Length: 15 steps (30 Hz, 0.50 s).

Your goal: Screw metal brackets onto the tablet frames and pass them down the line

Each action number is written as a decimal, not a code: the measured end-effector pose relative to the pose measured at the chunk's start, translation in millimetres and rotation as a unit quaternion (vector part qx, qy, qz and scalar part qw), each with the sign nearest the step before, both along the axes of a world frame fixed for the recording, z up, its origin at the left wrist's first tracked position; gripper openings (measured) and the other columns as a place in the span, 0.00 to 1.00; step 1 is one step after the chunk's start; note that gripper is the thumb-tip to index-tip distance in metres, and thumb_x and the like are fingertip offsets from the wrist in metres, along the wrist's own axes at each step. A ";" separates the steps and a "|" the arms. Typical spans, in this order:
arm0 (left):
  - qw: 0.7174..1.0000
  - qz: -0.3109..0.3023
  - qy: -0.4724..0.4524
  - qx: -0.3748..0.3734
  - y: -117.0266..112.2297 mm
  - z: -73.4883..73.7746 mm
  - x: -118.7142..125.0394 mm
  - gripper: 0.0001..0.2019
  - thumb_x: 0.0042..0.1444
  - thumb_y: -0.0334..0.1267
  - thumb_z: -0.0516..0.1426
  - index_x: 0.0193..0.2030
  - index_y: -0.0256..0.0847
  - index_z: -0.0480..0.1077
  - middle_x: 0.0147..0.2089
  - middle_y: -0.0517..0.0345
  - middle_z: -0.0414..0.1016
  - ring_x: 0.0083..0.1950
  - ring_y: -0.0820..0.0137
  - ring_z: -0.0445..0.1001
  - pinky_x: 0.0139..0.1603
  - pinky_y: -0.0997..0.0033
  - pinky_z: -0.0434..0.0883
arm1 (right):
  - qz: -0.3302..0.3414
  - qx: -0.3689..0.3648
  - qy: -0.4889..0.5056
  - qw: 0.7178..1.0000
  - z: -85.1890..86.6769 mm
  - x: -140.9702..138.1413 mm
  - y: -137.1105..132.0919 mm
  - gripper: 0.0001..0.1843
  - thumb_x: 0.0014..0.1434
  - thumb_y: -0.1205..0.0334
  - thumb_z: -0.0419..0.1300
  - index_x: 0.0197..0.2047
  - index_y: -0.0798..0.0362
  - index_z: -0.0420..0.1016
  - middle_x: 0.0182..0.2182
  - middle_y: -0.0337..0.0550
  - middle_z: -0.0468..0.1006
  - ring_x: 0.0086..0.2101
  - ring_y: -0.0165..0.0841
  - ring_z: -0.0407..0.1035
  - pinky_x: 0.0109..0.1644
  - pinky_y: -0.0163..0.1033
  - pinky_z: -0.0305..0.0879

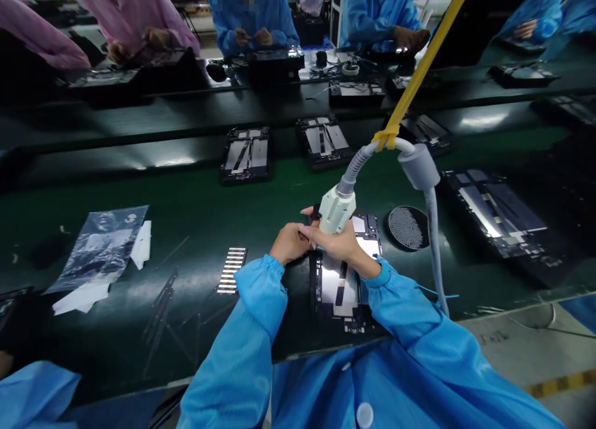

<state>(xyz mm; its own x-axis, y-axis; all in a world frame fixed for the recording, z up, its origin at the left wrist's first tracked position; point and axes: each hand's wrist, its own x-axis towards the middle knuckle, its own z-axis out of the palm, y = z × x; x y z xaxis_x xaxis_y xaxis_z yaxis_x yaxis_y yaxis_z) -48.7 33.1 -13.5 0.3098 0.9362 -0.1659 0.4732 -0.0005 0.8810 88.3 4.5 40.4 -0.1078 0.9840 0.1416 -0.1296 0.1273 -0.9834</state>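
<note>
My right hand [342,243] is wrapped round a pale electric screwdriver [336,212], whose grey cable leaves its top end. Beside it, my left hand [291,241] is closed, its fingertips meeting those of the right hand; what they pinch, if anything, is hidden. The screwdriver's tip cannot be seen behind the hands. Beneath both hands lies an opened tablet-like device [333,280] with silver battery panels and a dark ribbon strip. To its right sits a round black dish [408,228] full of small metal pieces, probably screws.
A yellow strap [414,81] holds up the cable. Left of the hands lie a card of striped strips [231,270] and a clear plastic bag [105,243]. Similar opened devices [246,156] stand farther back, with another [498,212] at right. Co-workers sit across the bench.
</note>
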 end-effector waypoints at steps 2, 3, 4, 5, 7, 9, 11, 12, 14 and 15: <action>1.000 -0.009 -0.001 0.000 0.4 -1.1 -0.4 0.01 0.42 0.33 0.61 0.24 0.39 0.75 0.22 0.61 0.75 0.25 0.72 0.71 0.27 0.75 0.66 | -0.005 0.002 -0.007 1.000 -0.2 0.0 -0.1 0.21 0.45 0.57 0.71 0.42 0.54 0.77 0.20 0.35 0.73 0.23 0.30 0.68 0.30 0.37 0.70; 1.000 -0.012 0.000 0.000 0.8 -1.6 -0.6 0.02 0.42 0.34 0.62 0.25 0.39 0.75 0.23 0.60 0.76 0.28 0.71 0.73 0.30 0.74 0.67 | -0.007 0.002 -0.011 1.000 -0.3 0.0 0.0 0.21 0.44 0.57 0.71 0.42 0.54 0.77 0.21 0.36 0.73 0.24 0.31 0.69 0.30 0.37 0.70; 1.000 -0.013 0.000 0.001 1.2 -2.1 -0.8 0.02 0.42 0.34 0.62 0.25 0.39 0.76 0.23 0.59 0.76 0.30 0.69 0.74 0.32 0.74 0.68 | -0.008 0.003 -0.013 1.000 -0.7 0.1 0.1 0.21 0.44 0.57 0.72 0.42 0.54 0.77 0.22 0.37 0.74 0.25 0.32 0.70 0.31 0.38 0.70; 1.000 -0.013 0.000 0.003 1.5 -2.4 -1.0 0.02 0.42 0.34 0.62 0.25 0.39 0.76 0.24 0.59 0.76 0.32 0.68 0.75 0.34 0.74 0.69 | -0.006 0.003 -0.013 1.000 -1.1 0.1 0.2 0.21 0.44 0.58 0.72 0.42 0.54 0.77 0.23 0.37 0.75 0.26 0.32 0.71 0.32 0.38 0.71; 1.000 -0.013 0.000 0.005 1.9 -3.0 -1.3 0.02 0.42 0.34 0.63 0.24 0.39 0.75 0.24 0.59 0.77 0.34 0.67 0.76 0.36 0.73 0.70 | -0.001 0.007 -0.009 1.000 -2.1 0.0 0.7 0.20 0.44 0.59 0.71 0.41 0.55 0.77 0.24 0.38 0.75 0.27 0.32 0.72 0.32 0.37 0.71; 1.000 -0.013 0.000 0.007 1.7 -3.2 -1.3 0.02 0.42 0.34 0.63 0.24 0.40 0.75 0.24 0.58 0.77 0.35 0.67 0.76 0.37 0.73 0.70 | -0.001 0.010 -0.009 1.000 -3.0 0.0 1.0 0.20 0.44 0.60 0.71 0.41 0.55 0.77 0.25 0.38 0.75 0.27 0.32 0.72 0.32 0.37 0.71; 1.000 -0.012 -0.001 0.009 1.1 -3.2 -1.3 0.02 0.42 0.34 0.63 0.25 0.39 0.76 0.24 0.58 0.77 0.35 0.66 0.76 0.37 0.73 0.70 | -0.007 0.010 -0.014 1.000 -3.8 0.1 1.2 0.19 0.45 0.60 0.71 0.42 0.55 0.77 0.24 0.38 0.75 0.27 0.32 0.71 0.32 0.37 0.70; 1.000 -0.011 -0.001 0.009 0.7 -3.1 -1.2 0.02 0.42 0.34 0.64 0.25 0.39 0.76 0.24 0.58 0.77 0.35 0.66 0.77 0.37 0.72 0.71 | -0.010 0.009 -0.018 1.000 -4.3 0.1 1.2 0.19 0.46 0.61 0.70 0.42 0.55 0.77 0.23 0.37 0.74 0.26 0.32 0.71 0.31 0.37 0.70; 1.000 -0.009 -0.003 0.010 0.0 -2.7 -1.0 0.02 0.41 0.34 0.64 0.25 0.39 0.76 0.24 0.59 0.77 0.35 0.66 0.77 0.37 0.72 0.71 | -0.009 0.009 -0.023 1.000 -5.6 0.1 1.2 0.18 0.47 0.61 0.69 0.42 0.54 0.77 0.22 0.36 0.73 0.26 0.32 0.71 0.31 0.37 0.70; 1.000 -0.009 -0.004 0.010 -0.2 -2.5 -0.9 0.02 0.42 0.33 0.64 0.25 0.39 0.76 0.24 0.59 0.77 0.34 0.66 0.76 0.37 0.72 0.70 | -0.006 0.010 -0.022 1.000 -6.3 0.1 1.2 0.18 0.47 0.61 0.69 0.42 0.54 0.77 0.21 0.36 0.72 0.25 0.32 0.71 0.30 0.37 0.70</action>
